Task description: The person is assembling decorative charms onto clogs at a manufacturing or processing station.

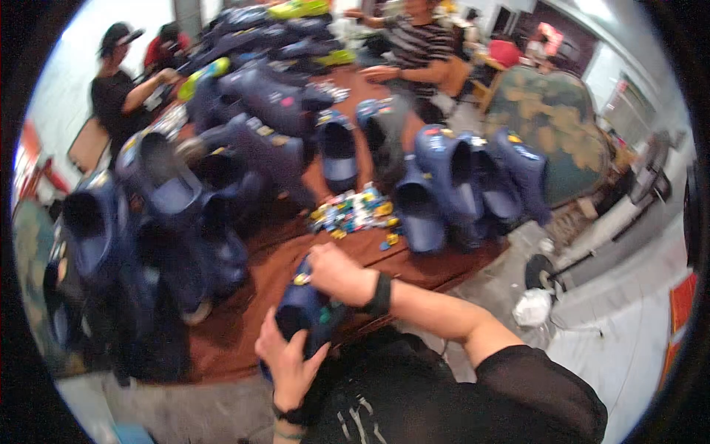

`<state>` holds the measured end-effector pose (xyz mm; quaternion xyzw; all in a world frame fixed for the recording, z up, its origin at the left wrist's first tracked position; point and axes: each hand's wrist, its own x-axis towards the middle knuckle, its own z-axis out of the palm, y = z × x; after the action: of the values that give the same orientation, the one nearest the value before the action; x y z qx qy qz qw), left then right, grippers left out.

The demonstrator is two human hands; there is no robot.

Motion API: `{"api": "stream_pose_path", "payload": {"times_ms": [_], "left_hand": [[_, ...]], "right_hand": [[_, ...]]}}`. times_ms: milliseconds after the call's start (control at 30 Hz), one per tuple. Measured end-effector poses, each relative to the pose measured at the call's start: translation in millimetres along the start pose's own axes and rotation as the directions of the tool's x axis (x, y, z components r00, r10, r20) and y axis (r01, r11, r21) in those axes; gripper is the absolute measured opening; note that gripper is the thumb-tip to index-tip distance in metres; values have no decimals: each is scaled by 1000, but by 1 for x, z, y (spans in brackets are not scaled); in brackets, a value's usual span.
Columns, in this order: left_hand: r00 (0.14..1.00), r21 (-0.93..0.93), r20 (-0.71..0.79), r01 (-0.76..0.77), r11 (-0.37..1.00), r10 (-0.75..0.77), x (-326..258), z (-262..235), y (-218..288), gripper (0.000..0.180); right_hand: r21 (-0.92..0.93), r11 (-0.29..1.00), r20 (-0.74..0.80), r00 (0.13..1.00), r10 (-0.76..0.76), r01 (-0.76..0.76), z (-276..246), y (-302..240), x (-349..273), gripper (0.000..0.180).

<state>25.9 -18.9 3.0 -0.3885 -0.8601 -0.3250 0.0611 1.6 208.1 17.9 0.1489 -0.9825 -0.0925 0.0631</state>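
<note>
My left hand grips a navy blue clog shoe from below, near the front edge of a brown wooden table. My right hand rests on the top front of the same shoe, fingers pinched on a small yellow charm. A black band circles my right wrist. A pile of small colourful charms lies on the table just beyond my hands.
Many navy clogs stand in heaps at the left, the right and the far end of the table. Two people sit at the far side and another stands at the left. A camouflage-covered chair and a white bag are at the right.
</note>
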Motion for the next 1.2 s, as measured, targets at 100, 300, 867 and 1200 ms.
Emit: {"api": "stream_pose_path", "payload": {"times_ms": [100,300,867,1200], "left_hand": [[1000,32,-6,31,999,-31,-2,-2,2,44],[998,60,-1,57,997,-57,-1,4,2,42],[961,-218,263,151,964,-91,-20,0,26,47],[993,-346,97,-32,938,69,-11,6,18,87]], "right_hand": [[84,995,-21,999,-43,44,-17,4,-7,21],[149,967,-78,978,-195,205,-10,49,-5,7],[607,779,-168,984,-67,157,4,74,5,37],[468,803,-58,893,446,-370,41,121,-88,8]]}}
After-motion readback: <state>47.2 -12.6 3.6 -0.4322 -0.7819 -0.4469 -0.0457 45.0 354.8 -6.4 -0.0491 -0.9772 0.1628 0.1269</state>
